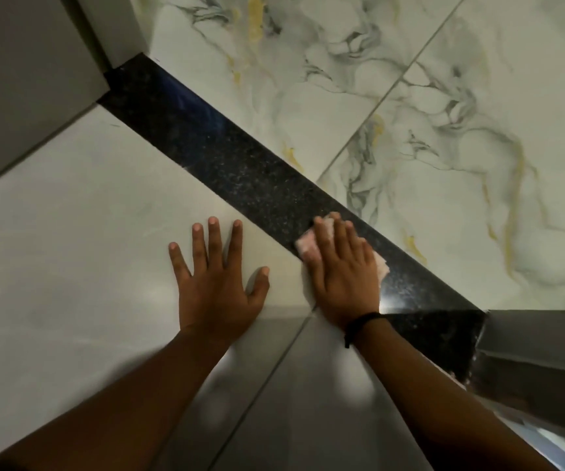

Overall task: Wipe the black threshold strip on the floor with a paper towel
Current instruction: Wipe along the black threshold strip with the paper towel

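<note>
The right hand (pixel 342 266) lies flat with fingers together, pressing a crumpled pale pink paper towel (pixel 306 244) onto the black threshold strip (pixel 240 164), close to the strip's near-right end; most of the towel is hidden under the palm and fingers, with only a wad at the left of the fingers and a ragged corner at the right showing, so its full shape cannot be made out; a dark band (pixel 359 326) circles the right wrist; the left hand (pixel 216 283) is spread open, empty, palm down on the plain pale tile (pixel 70 215) just beside the strip's near edge, apart from the towel; both forearms run out of the bottom of the view; the strip is speckled and glossy, crossing the floor diagonally from a grey door frame (pixel 36 62) at the upper left to another grey frame piece (pixel 539 338) at the lower right, where its end is dim and partly covered by the right forearm; beyond the strip's far edge lie white marble-look tiles (pixel 444 130) with grey and yellow veins; the light is low and the near floor is blurred by glare
</note>
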